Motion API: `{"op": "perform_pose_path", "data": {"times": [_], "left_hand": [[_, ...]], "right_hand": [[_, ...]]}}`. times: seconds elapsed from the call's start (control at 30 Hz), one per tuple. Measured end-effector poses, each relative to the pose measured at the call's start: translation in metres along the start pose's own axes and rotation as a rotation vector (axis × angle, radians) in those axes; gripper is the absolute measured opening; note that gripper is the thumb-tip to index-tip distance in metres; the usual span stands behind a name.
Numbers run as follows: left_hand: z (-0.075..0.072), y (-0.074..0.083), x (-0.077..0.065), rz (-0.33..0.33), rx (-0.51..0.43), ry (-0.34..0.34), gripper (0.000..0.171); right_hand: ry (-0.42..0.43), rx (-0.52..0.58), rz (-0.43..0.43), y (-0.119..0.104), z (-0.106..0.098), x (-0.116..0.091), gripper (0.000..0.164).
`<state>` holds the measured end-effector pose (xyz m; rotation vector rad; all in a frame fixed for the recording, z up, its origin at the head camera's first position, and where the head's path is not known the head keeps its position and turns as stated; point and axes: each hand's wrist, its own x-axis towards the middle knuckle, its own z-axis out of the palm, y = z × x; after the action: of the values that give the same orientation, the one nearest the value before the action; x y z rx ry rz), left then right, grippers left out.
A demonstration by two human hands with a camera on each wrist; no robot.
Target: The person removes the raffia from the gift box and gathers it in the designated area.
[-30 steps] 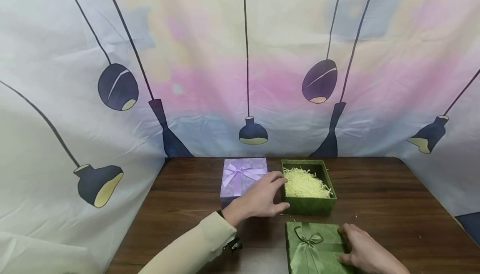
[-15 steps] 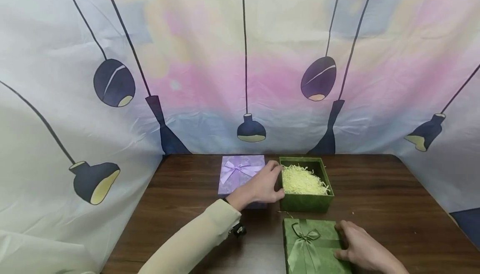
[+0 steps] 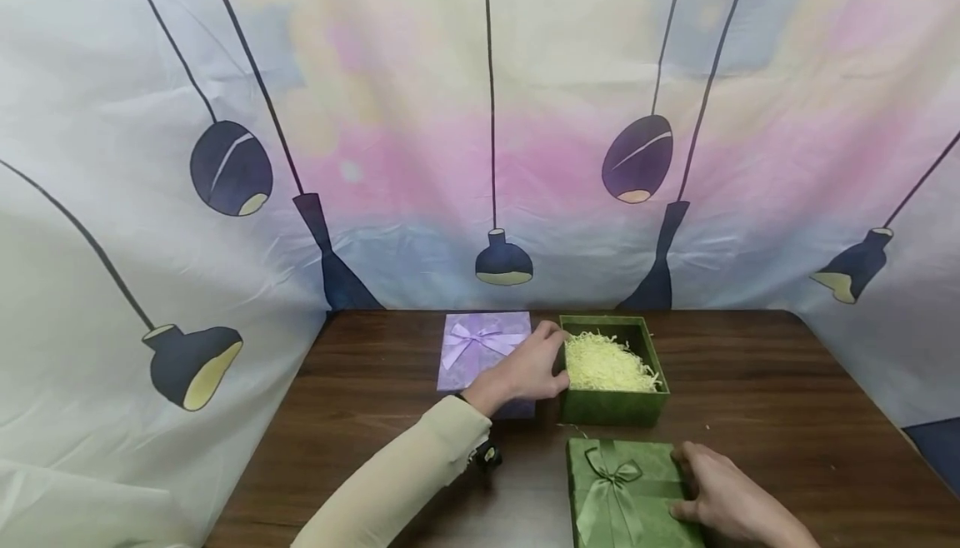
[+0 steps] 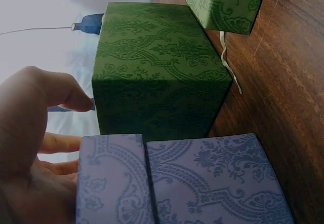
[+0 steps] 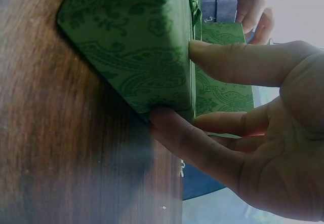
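An open green gift box (image 3: 611, 409) filled with pale yellow shredded paper (image 3: 606, 363) stands near the back of the table. My left hand (image 3: 525, 369) touches its left wall, fingers and thumb spread along the rim; in the left wrist view the thumb meets the box edge. Below that wrist stands a purple gift box (image 3: 457, 377) with a ribbon bow, partly covered by the hand. The green lid (image 3: 660, 477), tied with a green bow, lies on the table at the front. My right hand (image 3: 723, 494) rests on its right edge, thumb on top and a fingertip at the corner.
A brown wooden table (image 3: 780, 390) carries the boxes. Behind it hangs a cloth backdrop (image 3: 420, 156) printed with lamps. A thin pale strand (image 4: 230, 64) lies between the green box and the lid.
My left hand has moved slightly toward the green box and now touches its left wall. The right hand stays on the lid. The boxes have not visibly moved on the table.
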<state>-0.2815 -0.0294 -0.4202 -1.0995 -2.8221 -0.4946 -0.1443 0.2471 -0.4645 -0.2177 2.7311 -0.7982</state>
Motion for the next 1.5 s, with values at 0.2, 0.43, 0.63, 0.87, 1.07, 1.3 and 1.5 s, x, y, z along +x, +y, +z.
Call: {"op": "perform_pose_path", "data": {"times": [0.2, 0.43, 0.63, 0.87, 1.07, 1.3, 1.5], "left_hand": [[0.0, 0.001, 0.005, -0.004, -0.007, 0.01, 0.06], [0.0, -0.001, 0.008, -0.017, -0.023, -0.016, 0.063], [0.0, -0.002, 0.013, -0.026, -0.024, -0.051, 0.063], [-0.005, -0.001, 0.018, -0.031, -0.025, -0.116, 0.063], [-0.006, -0.003, 0.02, -0.051, -0.043, -0.145, 0.06], [-0.007, -0.004, 0.022, -0.071, -0.078, -0.162, 0.051], [-0.011, -0.003, 0.023, -0.076, -0.084, -0.173, 0.05]], "right_hand": [[-0.007, -0.021, -0.009, 0.002, 0.0, 0.0, 0.056], [-0.048, 0.001, 0.027, 0.001, 0.001, 0.003, 0.057], [-0.055, -0.015, 0.049, 0.001, 0.001, 0.005, 0.059], [-0.037, -0.043, 0.019, 0.001, 0.0, 0.002, 0.058], [-0.018, -0.052, -0.035, 0.002, 0.0, -0.001, 0.055], [-0.048, -0.026, 0.006, 0.001, -0.001, 0.001, 0.059], [-0.035, -0.039, -0.003, 0.0, -0.001, 0.0, 0.058]]}}
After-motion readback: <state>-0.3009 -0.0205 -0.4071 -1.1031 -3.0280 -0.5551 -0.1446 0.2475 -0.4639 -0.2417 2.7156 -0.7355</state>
